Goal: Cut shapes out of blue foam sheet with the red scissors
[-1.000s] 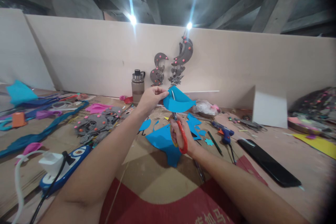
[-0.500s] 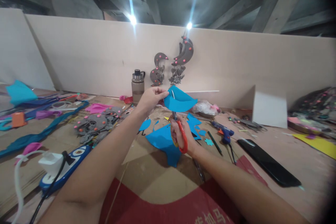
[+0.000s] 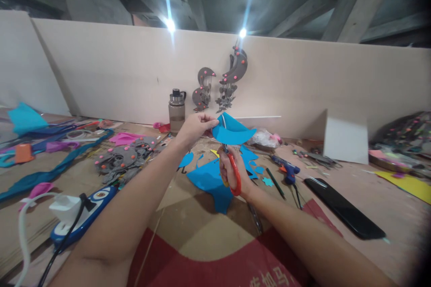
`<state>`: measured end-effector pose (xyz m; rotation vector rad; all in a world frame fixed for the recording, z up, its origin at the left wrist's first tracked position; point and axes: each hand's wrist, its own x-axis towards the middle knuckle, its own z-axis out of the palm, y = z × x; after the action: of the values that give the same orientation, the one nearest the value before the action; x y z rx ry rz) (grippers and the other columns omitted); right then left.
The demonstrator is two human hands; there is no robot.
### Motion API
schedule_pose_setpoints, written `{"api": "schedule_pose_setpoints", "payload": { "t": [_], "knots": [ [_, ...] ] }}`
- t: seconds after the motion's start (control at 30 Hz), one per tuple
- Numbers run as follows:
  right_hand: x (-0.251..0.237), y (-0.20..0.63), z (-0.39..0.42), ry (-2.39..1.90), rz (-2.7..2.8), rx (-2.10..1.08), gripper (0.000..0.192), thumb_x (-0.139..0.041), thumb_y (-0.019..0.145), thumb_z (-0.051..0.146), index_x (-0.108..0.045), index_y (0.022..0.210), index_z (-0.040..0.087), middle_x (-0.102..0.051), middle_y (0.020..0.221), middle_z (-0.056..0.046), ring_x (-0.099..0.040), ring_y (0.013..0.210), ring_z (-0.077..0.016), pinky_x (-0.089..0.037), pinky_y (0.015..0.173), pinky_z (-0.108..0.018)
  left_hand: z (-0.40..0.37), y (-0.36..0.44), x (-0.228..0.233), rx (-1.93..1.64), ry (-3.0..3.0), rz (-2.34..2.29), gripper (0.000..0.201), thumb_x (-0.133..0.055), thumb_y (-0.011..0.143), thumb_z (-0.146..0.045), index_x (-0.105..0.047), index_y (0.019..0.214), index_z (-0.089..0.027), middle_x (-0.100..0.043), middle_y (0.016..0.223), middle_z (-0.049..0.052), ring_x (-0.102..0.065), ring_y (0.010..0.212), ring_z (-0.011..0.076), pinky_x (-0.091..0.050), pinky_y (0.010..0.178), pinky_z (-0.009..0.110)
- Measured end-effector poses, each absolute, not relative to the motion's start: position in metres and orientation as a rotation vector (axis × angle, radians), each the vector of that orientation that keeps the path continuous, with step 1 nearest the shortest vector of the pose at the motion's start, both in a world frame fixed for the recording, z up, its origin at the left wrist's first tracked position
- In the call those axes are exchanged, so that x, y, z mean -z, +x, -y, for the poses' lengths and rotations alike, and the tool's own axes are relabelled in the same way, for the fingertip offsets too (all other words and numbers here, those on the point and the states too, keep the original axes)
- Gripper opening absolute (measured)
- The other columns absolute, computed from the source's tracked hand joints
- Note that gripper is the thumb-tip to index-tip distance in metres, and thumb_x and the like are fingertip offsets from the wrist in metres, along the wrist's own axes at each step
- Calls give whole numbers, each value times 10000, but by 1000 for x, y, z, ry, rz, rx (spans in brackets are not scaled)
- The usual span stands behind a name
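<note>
My left hand (image 3: 195,128) pinches the left edge of a blue foam piece (image 3: 234,131), held up above the table. My right hand (image 3: 232,172) grips red-handled scissors (image 3: 232,170) from below, and their blades reach up into the blue piece near its left side. Beneath both hands a larger blue foam sheet (image 3: 208,181) lies on the table with small blue offcuts (image 3: 259,169) around it.
A water bottle (image 3: 177,110) stands at the back wall under grey moon-shaped decorations (image 3: 232,74). Grey felt shapes with pink dots (image 3: 123,159) lie at left. A blue glue gun (image 3: 286,169) and a black phone (image 3: 345,208) lie at right. A blue power strip (image 3: 84,213) is near my left elbow.
The blue piece has turned and dropped slightly between the hands, and the scissors' blades have moved further into it. Both arms stay in nearly the same place.
</note>
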<state>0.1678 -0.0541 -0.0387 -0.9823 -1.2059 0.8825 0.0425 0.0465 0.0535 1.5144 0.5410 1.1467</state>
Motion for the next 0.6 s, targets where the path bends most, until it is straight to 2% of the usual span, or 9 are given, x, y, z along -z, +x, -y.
{"api": "schedule_pose_setpoints", "payload": {
  "t": [0.23, 0.6],
  "knots": [
    [37, 168, 54, -1009, 1258, -887, 370, -637, 907, 566, -450, 851, 251, -383, 531, 101, -334, 388, -81, -286, 349, -209, -51, 38, -54, -1151, 1582, -543, 249, -835, 725, -313, -711, 826, -123, -667, 670, 28, -611, 560, 115, -523, 567, 254],
    [38, 167, 54, -920, 1265, -917, 420, -629, 894, 632, -434, 880, 260, -400, 559, 87, -362, 416, -100, -312, 381, -231, -45, 47, -54, -1126, 1499, -519, 208, -804, 735, -251, -636, 722, -129, -611, 614, -3, -579, 535, 97, -487, 549, 228]
  ]
}}
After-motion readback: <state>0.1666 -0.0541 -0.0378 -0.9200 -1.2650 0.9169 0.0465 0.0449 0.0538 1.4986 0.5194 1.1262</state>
